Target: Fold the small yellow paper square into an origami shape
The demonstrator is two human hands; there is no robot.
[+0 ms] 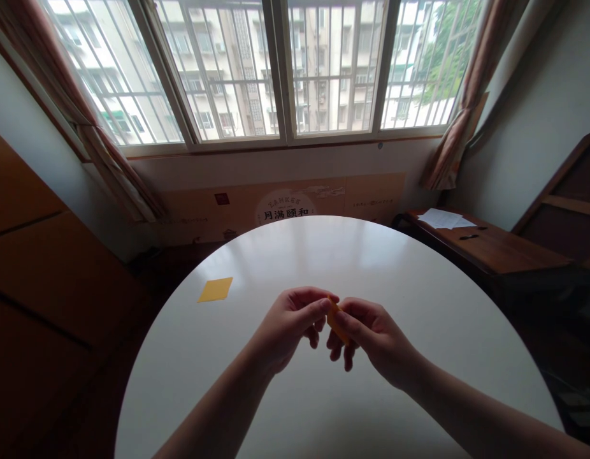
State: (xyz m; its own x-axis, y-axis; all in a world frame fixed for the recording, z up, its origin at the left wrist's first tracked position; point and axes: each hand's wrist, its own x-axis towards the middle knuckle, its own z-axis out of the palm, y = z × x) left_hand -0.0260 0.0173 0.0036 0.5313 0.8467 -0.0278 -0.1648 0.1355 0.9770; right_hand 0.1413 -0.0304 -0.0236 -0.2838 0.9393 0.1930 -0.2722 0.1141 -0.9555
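Observation:
Between my hands is a small folded piece of yellow-orange paper (338,324), held up over the round white table (395,408). My left hand (295,322) pinches its upper end between thumb and forefinger. On the other side my right hand (369,331) grips it, the thumb pressed along its face and the fingers curled behind. Part of the paper is hidden by my fingers, so its full folded shape cannot be made out. A flat square of yellow paper (215,289) lies on the table to the left, apart from both hands.
Beyond the table's far edge is a barred window (280,70) with curtains (99,146) at its sides. At the right stands a brown wooden bench (505,245) with white sheets (446,218) and a small dark item (469,237) on it. A wooden cabinet (51,268) is at the left.

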